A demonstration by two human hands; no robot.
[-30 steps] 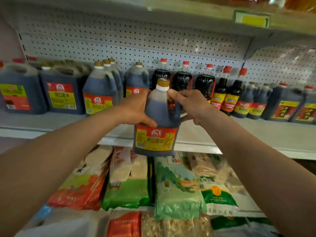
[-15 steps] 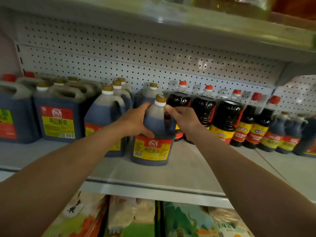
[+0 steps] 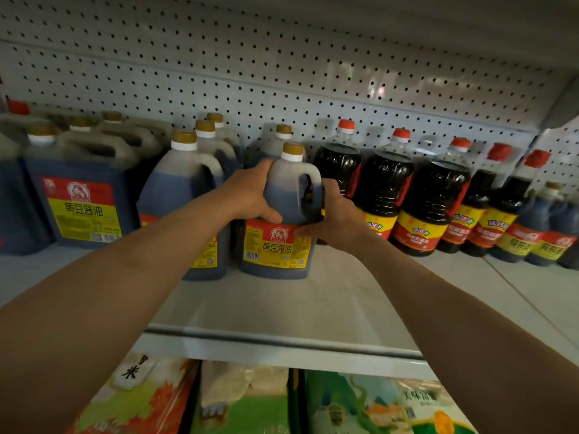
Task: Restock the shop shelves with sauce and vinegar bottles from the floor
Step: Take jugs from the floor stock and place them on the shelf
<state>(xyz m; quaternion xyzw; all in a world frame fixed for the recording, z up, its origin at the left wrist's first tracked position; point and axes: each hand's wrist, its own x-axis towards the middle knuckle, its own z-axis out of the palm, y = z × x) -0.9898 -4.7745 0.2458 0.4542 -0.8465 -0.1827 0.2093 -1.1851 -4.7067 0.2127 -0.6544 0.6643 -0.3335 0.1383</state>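
A soy sauce jug (image 3: pixel 279 245) with a gold cap, a handle and a red-and-yellow label stands on the white shelf (image 3: pixel 282 308), in line with a matching jug (image 3: pixel 178 189) on its left. My left hand (image 3: pixel 247 195) grips its left shoulder. My right hand (image 3: pixel 332 217) holds its right side below the handle, thumb lying across the label's top. Another gold-capped jug (image 3: pixel 283 133) stands right behind it.
Large square jugs (image 3: pixel 78 198) fill the shelf's left. Round dark bottles with red caps (image 3: pixel 385 189) stand close on the right, touching my right hand's back. A pegboard wall (image 3: pixel 282 73) backs the shelf. Bagged goods (image 3: pixel 250 402) lie on the shelf below.
Both hands carried the jug up from in front of the shelf edge and onto the shelf, then pushed it back beside the matching jug. My right hand slid lower on its side.
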